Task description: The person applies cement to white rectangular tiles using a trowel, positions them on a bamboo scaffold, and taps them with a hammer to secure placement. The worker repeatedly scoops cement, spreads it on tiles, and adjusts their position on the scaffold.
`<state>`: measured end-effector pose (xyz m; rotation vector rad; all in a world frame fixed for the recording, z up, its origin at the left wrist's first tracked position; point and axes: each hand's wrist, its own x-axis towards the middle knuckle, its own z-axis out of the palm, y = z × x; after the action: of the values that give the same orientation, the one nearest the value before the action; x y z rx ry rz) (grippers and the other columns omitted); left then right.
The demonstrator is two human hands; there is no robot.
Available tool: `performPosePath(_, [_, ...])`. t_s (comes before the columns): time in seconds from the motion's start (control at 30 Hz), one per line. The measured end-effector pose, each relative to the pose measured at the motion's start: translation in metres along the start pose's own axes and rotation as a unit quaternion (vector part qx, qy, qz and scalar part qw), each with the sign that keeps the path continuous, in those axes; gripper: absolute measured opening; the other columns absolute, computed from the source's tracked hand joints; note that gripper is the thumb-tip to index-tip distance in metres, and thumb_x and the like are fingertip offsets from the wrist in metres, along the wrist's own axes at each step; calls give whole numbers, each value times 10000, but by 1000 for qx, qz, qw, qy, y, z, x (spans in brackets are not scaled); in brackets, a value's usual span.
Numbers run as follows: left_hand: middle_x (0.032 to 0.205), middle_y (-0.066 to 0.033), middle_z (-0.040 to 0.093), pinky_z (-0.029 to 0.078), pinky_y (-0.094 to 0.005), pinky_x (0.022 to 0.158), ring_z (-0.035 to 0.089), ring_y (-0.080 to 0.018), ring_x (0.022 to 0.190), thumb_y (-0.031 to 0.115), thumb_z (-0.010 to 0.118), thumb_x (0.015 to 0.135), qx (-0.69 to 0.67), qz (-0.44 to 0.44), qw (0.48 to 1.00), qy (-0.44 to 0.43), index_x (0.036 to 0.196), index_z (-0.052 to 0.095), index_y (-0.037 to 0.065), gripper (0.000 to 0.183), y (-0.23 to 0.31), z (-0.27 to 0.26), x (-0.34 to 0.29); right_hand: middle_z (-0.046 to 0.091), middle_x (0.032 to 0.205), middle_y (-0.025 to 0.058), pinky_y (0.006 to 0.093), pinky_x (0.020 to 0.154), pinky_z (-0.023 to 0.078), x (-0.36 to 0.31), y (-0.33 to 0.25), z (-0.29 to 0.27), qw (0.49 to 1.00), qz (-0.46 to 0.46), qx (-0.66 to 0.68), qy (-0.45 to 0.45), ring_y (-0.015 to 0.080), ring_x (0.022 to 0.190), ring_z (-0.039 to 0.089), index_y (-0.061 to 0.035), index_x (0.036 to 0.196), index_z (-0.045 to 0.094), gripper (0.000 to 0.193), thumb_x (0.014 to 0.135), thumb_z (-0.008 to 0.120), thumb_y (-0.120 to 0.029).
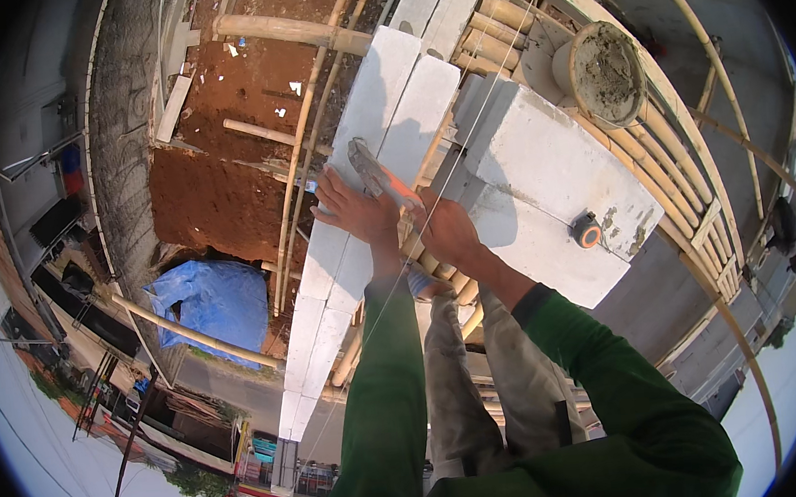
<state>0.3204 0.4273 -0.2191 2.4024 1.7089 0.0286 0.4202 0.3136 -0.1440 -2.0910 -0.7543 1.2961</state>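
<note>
A wall of pale lightweight blocks (329, 263) runs lengthwise just left of my feet. My left hand (358, 210) lies on top of it, fingers spread and palm toward the blocks. Gripped in my right hand (448, 230) is a trowel with an orange handle (398, 188). Its grey, mortar-smeared blade (368, 165) points away from me over the block surface, close beside my left fingers. A thin taut string (476, 116) crosses above the work, passing over my right hand.
White blocks (550, 157) are stacked on the right, with an orange-and-black tape measure (586, 232) on them. Beyond stands a bucket of grey mortar (607, 73). Bamboo poles (667, 166) form the platform. Far below left are red soil (198, 208) and a blue tarp (220, 304).
</note>
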Motion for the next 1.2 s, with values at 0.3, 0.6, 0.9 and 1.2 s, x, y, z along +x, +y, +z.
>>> performPosePath(0.3, [1630, -169, 322, 103, -692, 1221, 240, -385, 1549, 415, 546, 949, -13, -4, 1000, -25, 1602, 278, 80, 781, -3, -1, -1, 666, 816, 293, 583, 690, 518, 1, 2, 3, 999, 16, 38, 3, 507, 782, 668, 35, 1091, 564, 398, 1081, 507, -358])
performPosePath(0.6, [1590, -164, 371, 70, -671, 1233, 255, -373, 1533, 423, 510, 968, -48, -3, 999, 2, 1566, 337, 61, 720, 0, 0, 5, 653, 799, 295, 569, 662, 508, 12, 16, 10, 997, -15, -70, 10, 513, 775, 657, 10, 1055, 552, 436, 1111, 436, -406])
performPosePath(0.9, [1505, -172, 445, 81, -653, 1236, 332, -375, 1472, 386, 498, 1002, -147, -15, 988, 42, 1527, 419, 62, 623, -4, -6, -5, 588, 725, 219, 498, 652, 442, 22, 35, 11, 999, -3, -33, 41, 366, 674, 586, 82, 1017, 624, 639, 1138, 349, -482])
performPosePath(1.2, [1391, -159, 533, 245, -535, 1193, 457, -359, 1326, 314, 517, 1010, -111, -63, 991, 39, 1441, 495, 65, 498, -145, -34, -61, 647, 934, 145, 353, 900, 505, 31, 51, 19, 998, -3, 34, 60, 218, 951, 618, 101, 1191, 634, 661, 1132, 376, -504])
